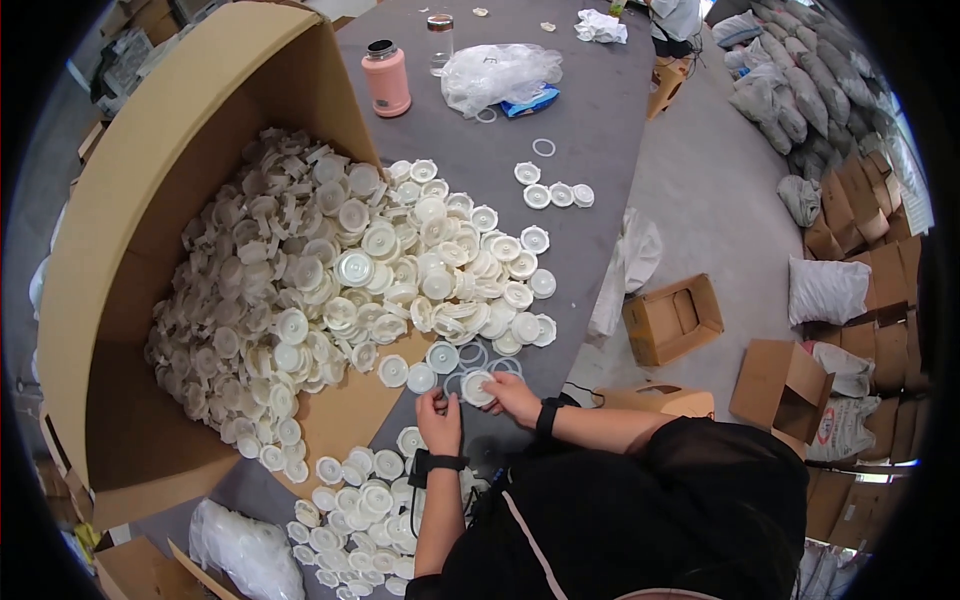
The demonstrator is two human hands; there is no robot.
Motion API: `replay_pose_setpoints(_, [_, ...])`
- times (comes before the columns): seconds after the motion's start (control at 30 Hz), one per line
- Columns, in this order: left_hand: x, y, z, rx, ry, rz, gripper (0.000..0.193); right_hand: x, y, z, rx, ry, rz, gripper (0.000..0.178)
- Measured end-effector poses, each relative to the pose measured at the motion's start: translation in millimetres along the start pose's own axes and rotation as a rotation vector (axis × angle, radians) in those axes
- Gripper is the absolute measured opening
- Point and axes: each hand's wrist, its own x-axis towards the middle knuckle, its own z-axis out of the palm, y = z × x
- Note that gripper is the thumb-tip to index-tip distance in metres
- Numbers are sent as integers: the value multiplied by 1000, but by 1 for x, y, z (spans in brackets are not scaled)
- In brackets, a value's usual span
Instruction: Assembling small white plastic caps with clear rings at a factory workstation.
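Near the table's front edge, my right hand (512, 400) grips a round white plastic cap (477, 388) between thumb and fingers. Just left of it, my left hand (438, 420) has its fingers pinched together; what they hold, if anything, is too small to make out. Several thin translucent sealing rings (473, 353) lie on the table just beyond both hands. A few loose caps (421, 378) rest beside them, on the left. Below my left hand, another spread of white caps (375, 500) lies along my forearm.
A large cardboard box (150, 180) tipped on its side spills a heap of white caps (350, 268) onto the grey table (590, 250). A pink bottle (386, 80), a clear jar (440, 45) and a plastic bag (500, 75) stand at the back. An open carton (673, 320) sits on the floor, right.
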Motion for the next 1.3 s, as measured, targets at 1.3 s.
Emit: replay_pose_setpoints(1.3, [-101, 79, -32, -464, 292, 347, 10, -104, -40, 30, 10, -292, -372, 28])
